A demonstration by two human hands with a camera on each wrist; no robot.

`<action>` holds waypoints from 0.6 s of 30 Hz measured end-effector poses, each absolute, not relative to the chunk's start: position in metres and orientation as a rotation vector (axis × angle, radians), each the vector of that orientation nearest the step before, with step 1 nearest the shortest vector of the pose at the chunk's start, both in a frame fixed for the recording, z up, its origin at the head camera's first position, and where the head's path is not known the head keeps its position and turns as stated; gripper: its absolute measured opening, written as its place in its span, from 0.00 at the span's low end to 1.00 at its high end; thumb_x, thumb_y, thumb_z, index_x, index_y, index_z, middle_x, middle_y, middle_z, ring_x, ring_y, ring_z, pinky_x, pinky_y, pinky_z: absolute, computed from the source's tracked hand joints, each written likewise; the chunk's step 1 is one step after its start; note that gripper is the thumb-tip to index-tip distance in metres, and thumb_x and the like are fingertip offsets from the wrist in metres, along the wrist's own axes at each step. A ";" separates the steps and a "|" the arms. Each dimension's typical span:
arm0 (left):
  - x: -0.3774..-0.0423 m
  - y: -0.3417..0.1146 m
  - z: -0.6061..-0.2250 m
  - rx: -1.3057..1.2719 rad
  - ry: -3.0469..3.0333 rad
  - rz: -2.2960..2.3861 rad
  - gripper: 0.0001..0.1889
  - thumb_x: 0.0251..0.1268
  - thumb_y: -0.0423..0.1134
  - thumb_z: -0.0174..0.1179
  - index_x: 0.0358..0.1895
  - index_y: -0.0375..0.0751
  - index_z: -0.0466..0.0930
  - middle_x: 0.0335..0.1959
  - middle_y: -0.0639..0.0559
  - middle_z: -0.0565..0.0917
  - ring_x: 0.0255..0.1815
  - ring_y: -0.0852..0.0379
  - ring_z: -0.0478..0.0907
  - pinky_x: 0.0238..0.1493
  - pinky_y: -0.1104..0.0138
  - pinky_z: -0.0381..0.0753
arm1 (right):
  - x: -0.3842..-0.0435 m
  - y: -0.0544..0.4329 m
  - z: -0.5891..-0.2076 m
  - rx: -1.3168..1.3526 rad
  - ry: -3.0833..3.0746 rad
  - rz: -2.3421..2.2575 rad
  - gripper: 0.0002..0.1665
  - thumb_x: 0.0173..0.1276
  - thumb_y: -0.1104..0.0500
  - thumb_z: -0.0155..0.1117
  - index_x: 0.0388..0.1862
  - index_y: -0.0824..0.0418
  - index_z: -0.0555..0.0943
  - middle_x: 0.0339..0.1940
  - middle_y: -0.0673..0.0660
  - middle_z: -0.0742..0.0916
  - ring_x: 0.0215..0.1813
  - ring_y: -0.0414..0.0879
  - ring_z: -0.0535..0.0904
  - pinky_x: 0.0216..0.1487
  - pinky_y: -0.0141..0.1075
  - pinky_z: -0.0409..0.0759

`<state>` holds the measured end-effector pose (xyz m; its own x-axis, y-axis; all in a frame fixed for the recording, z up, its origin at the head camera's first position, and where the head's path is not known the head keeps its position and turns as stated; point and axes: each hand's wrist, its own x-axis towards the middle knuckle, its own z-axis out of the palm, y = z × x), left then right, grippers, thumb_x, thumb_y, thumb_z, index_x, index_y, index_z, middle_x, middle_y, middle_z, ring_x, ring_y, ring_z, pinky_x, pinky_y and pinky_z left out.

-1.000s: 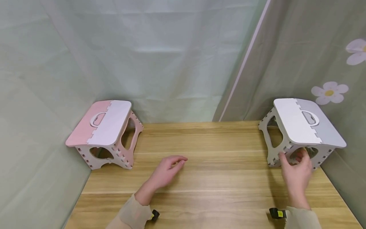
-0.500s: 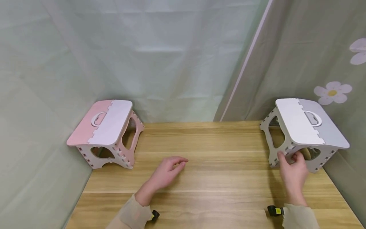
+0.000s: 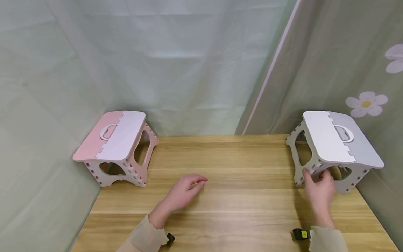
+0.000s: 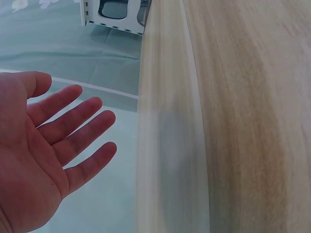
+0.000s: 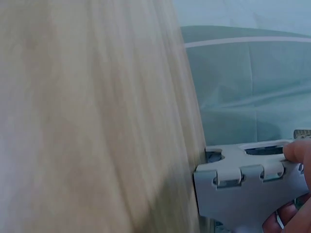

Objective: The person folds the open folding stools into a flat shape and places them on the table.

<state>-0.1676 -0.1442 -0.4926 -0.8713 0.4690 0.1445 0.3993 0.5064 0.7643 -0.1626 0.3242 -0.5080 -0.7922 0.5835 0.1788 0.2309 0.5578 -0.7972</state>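
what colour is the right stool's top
White and grey: the stool top shows best in head view.

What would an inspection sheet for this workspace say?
Surface: wood-grain table.
Job's things: pink stool at the left; grey stool, part white, at the right.
Clutter: nothing seen, though the space under each stool is mostly hidden.
Hands: right hand grips the near side of the grey stool; left hand is relaxed over the table, holding nothing.
Cables: nothing seen.
Surroundings: pale green curtains, with white flowers at the right.
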 end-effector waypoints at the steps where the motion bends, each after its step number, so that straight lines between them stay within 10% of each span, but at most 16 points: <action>1: -0.167 -0.144 -0.493 0.761 2.654 1.311 0.15 0.85 0.40 0.58 0.60 0.37 0.87 0.58 0.51 0.89 0.62 0.53 0.83 0.65 0.49 0.80 | -0.162 0.325 -0.509 -0.652 -2.374 1.121 0.36 0.79 0.47 0.63 0.66 0.78 0.70 0.58 0.80 0.76 0.61 0.75 0.71 0.62 0.67 0.65; 18: -0.166 -0.143 -0.498 0.736 2.624 1.317 0.16 0.86 0.42 0.56 0.61 0.38 0.87 0.58 0.50 0.89 0.63 0.52 0.83 0.64 0.48 0.80 | -0.149 0.325 -0.511 -0.566 -2.483 1.086 0.31 0.80 0.48 0.64 0.63 0.73 0.73 0.56 0.80 0.82 0.58 0.75 0.77 0.54 0.64 0.72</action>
<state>-0.1662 -0.1428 -0.4985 -0.8755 0.4700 0.1122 0.3708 0.5047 0.7796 -0.1490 0.3249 -0.5112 -0.8504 0.4972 0.1723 0.2109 0.6221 -0.7540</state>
